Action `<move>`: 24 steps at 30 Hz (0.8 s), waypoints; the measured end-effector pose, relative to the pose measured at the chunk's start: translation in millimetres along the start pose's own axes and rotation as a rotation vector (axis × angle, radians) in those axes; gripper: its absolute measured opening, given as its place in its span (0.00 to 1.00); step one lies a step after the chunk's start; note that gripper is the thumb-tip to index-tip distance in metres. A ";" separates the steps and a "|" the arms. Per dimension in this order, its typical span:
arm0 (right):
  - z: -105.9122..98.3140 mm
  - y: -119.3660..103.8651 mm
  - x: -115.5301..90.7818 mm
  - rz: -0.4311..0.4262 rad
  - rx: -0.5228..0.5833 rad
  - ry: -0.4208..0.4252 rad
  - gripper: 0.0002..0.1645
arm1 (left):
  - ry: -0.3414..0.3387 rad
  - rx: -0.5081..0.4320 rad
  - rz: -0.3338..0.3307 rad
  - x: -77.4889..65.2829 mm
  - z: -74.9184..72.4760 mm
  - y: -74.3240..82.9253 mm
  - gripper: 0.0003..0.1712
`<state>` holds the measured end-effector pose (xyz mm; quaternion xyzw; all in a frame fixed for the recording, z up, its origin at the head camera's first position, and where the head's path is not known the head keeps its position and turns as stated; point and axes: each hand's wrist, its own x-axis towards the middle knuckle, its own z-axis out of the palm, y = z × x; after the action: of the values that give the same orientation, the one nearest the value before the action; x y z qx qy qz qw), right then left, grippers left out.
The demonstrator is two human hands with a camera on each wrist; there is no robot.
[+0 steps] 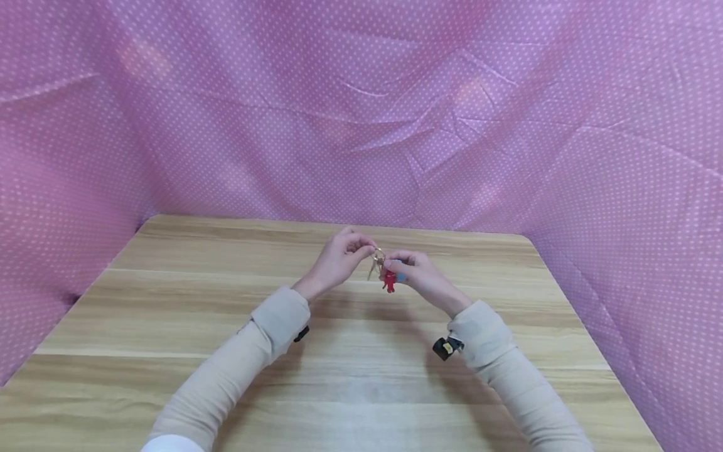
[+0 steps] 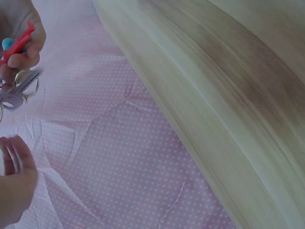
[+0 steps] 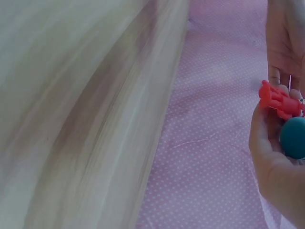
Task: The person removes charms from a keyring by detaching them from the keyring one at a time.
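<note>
Above the far part of the table, both hands meet at a bunch of keys (image 1: 371, 269) on a gold-coloured ring (image 1: 380, 252). My left hand (image 1: 337, 258) pinches the ring between thumb and fingertips. A red figure charm (image 1: 390, 281) hangs from my right hand (image 1: 425, 276), whose thumb and fingers grip the keychain. Beside that charm, a round blue-green charm (image 3: 294, 138) lies against the right palm in the right wrist view. The left wrist view shows metal keys (image 2: 23, 87) dangling below the right fingers, with the left hand (image 2: 16, 186) beneath them.
The wood-grain table (image 1: 350, 389) spreads under both forearms. Pink dotted cloth (image 1: 361, 125) hangs behind the table's back edge and along both sides. A small black device (image 1: 443, 348) is strapped at the right cuff, another (image 1: 302, 333) at the left.
</note>
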<state>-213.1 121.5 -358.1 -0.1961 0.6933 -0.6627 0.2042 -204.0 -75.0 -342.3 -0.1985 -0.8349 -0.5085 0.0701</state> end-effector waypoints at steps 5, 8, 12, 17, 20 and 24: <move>-2.6 -3.1 -2.5 0.047 0.195 -0.078 0.11 | 0.027 -0.017 0.089 -1.2 2.3 -1.0 0.06; -5.3 -4.7 -3.2 0.089 0.266 -0.130 0.14 | 0.045 -0.039 0.148 -1.9 3.7 -1.5 0.06; -6.9 -6.4 -2.7 0.127 0.308 -0.205 0.15 | 0.072 -0.020 0.327 -2.3 5.7 -2.9 0.05; -4.9 -7.3 -2.5 0.166 0.287 -0.184 0.12 | 0.082 0.025 0.545 -4.3 6.2 -6.2 0.06; -4.9 -7.3 -2.6 0.154 0.199 -0.096 0.10 | 0.072 0.025 0.602 -6.6 6.0 -10.1 0.06; -6.4 -8.5 -3.0 0.089 -0.036 0.041 0.09 | 0.041 0.022 0.599 -8.6 5.6 -12.9 0.07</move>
<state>-214.1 128.1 -349.2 -0.1550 0.7172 -0.6444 0.2154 -200.9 -77.5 -358.3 -0.4250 -0.7430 -0.4601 0.2359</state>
